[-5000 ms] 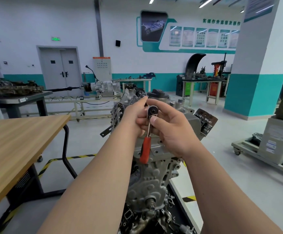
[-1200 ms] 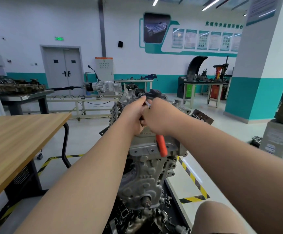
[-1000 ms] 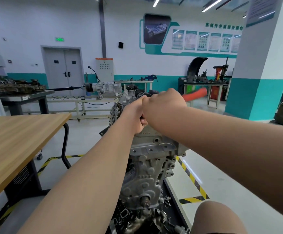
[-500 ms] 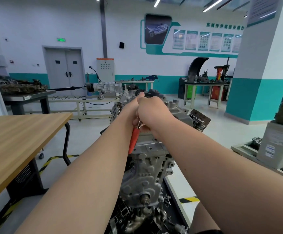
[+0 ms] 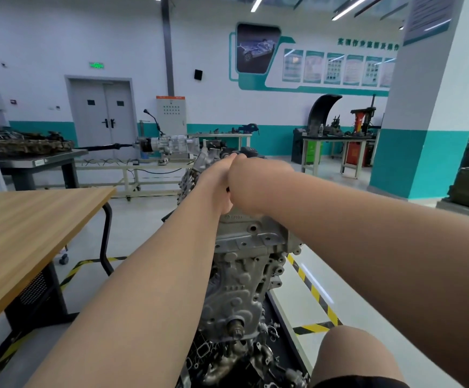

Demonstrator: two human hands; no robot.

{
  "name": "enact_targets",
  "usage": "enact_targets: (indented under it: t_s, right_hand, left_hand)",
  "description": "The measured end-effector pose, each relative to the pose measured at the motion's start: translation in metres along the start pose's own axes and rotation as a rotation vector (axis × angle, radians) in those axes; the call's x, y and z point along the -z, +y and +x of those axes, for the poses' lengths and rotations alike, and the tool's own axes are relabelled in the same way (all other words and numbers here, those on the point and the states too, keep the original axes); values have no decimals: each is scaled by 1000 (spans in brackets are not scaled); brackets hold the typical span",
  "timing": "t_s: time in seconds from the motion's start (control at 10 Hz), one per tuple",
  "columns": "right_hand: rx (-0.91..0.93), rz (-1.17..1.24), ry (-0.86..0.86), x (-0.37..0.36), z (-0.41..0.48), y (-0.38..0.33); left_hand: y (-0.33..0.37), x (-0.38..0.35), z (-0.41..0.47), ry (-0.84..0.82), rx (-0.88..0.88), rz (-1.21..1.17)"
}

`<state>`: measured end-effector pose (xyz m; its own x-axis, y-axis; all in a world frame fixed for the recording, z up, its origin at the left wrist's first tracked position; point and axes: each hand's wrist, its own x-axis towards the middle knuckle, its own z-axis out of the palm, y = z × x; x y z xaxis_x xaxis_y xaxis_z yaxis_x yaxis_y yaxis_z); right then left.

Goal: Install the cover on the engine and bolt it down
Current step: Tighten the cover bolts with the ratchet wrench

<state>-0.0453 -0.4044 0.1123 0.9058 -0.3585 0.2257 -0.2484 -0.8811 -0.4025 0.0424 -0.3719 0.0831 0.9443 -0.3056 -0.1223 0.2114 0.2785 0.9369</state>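
Observation:
The grey engine (image 5: 244,264) stands upright in front of me, its cover (image 5: 251,221) on top, largely behind my hands. My left hand (image 5: 218,186) and my right hand (image 5: 248,186) are pressed together over the cover's near end, both with curled fingers. Only a small dark bit of the ratchet (image 5: 228,189) shows between them; its red handle is hidden behind my right hand and forearm. The bolt under the tool is out of sight.
A wooden table (image 5: 26,228) stands close on the left. Loose metal parts lie in a black tray (image 5: 255,362) at the engine's foot. Yellow-black tape (image 5: 311,289) marks the floor on the right, beside my knee (image 5: 353,357). A wide pillar (image 5: 423,121) rises at the right.
The red handle hung down to the left of my right hand half a second ago; it has swung out of sight behind that hand. Both hands stay on top of the engine.

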Motion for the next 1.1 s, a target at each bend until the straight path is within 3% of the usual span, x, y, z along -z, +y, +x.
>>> enact_targets:
  t_s: [0.1,0.2,0.3,0.4,0.5,0.6,0.7,0.8,0.9,1.0,1.1]
  right_hand:
    - [62,89,100,-2,-6,7]
    - [109,38,133,-8,-8,14]
    - [74,-11,141,-13,-7,11]
    - [122,32,153,-17,-6,9]
    - [286,-514,98,-28,-7,-1]
    - [98,-96,-40,-39,-4,4]
    - [53,356,33,-34,-15,6]
    - [283,-510,29,-22,-11,2]
    - [191,-488,51,-14,-11,5]
    - [244,-396,76,-11,-9,12]
    - [414,-437,324,-3,-2,14]
  left_hand:
    - [-6,3,6,34,-134,2]
    - [-6,4,7,-43,-85,-46]
    - [1,-2,-3,15,13,-114]
    - [-2,5,9,-28,-69,35]
    - [-2,16,8,-81,-53,31]
    - [-2,19,12,-89,-9,-8]
    - [-2,14,17,-41,-28,-3]
    - [0,13,17,-17,8,12]
    - [0,15,10,-5,33,47]
    - [-4,14,5,-24,14,17]
    - [-5,7,0,64,-118,-15]
